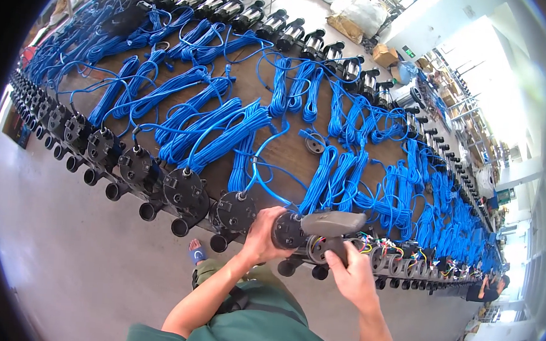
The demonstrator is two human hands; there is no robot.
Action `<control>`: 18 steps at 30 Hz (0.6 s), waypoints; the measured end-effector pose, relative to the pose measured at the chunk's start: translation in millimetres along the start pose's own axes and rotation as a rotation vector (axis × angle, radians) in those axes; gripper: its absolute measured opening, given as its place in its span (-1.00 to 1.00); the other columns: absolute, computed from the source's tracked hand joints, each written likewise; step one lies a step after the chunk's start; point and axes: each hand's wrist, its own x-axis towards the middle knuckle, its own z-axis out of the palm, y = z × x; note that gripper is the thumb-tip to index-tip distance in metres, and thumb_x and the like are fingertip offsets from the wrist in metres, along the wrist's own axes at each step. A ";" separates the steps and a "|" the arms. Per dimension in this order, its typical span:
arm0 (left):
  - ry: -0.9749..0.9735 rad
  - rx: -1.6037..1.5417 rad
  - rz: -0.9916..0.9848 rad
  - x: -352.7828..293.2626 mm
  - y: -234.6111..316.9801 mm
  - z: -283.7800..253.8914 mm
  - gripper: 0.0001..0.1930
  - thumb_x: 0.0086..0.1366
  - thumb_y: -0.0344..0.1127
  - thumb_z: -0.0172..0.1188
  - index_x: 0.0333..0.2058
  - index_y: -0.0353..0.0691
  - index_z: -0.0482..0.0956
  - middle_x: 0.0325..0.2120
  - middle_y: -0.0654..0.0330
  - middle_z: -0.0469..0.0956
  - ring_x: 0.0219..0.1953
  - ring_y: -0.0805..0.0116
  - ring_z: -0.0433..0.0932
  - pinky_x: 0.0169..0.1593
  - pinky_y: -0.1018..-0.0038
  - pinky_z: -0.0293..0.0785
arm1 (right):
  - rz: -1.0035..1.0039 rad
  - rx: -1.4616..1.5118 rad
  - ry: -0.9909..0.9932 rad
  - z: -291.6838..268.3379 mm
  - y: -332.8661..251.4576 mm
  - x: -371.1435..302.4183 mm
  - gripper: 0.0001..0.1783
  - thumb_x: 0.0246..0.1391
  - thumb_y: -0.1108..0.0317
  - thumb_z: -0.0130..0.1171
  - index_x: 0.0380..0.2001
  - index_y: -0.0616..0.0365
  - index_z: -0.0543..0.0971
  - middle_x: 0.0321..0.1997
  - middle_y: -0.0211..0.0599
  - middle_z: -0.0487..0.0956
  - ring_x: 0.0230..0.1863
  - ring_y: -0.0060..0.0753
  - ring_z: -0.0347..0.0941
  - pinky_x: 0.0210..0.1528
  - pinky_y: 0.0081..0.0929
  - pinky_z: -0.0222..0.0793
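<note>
The near edge of the bench (287, 151) curves from the left of the frame through the lower centre to the right, crowded by a row of black caps (186, 191). Silver cylinders (293, 34) line the far edge across the top. Blue cables (241, 133) cover most of the surface between, leaving bare brown patches near the centre; open floor (97, 240) spreads across the lower left.

At lower centre, in the near row, sits the unit (290, 231) being handled. The left hand (263, 238) is curled around its left side, grasping it. The right hand (355, 279) is closed around the handle of a grey tool (334, 223), whose head reaches over the unit's right side; whether they touch cannot be told. Coloured wires (367, 245) show just right of the tool.
</note>
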 end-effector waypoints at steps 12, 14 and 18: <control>-0.014 0.007 -0.016 3.3 -1.2 -1.8 0.01 -0.30 -0.10 0.68 0.20 -0.19 0.40 0.06 0.02 0.52 0.11 -0.07 0.52 0.22 0.09 0.41 | -0.041 -0.122 -0.126 11.1 1.5 19.8 -0.60 0.34 0.08 0.24 -0.12 0.28 0.59 -0.52 0.07 0.61 -0.49 0.06 0.62 -0.38 -0.18 0.47; -0.018 0.022 -0.046 0.6 3.2 -3.8 0.01 -0.30 -0.14 0.68 0.20 -0.19 0.40 0.06 0.03 0.52 0.12 -0.05 0.53 0.21 0.10 0.43 | 0.000 0.025 -0.069 -12.5 -13.5 9.3 -0.63 0.34 0.16 0.25 -0.07 0.30 0.59 -0.50 0.00 0.64 -0.47 -0.11 0.64 -0.37 -0.25 0.47; -0.070 -0.002 -0.038 6.1 8.8 0.1 -0.01 -0.27 -0.15 0.67 0.20 -0.20 0.40 0.10 0.02 0.51 0.15 -0.04 0.53 0.25 0.11 0.44 | 0.016 -0.190 0.174 8.3 34.1 -8.3 -0.69 0.35 0.21 0.24 -0.18 0.31 0.57 -0.58 0.04 0.61 -0.55 0.08 0.61 -0.43 -0.14 0.47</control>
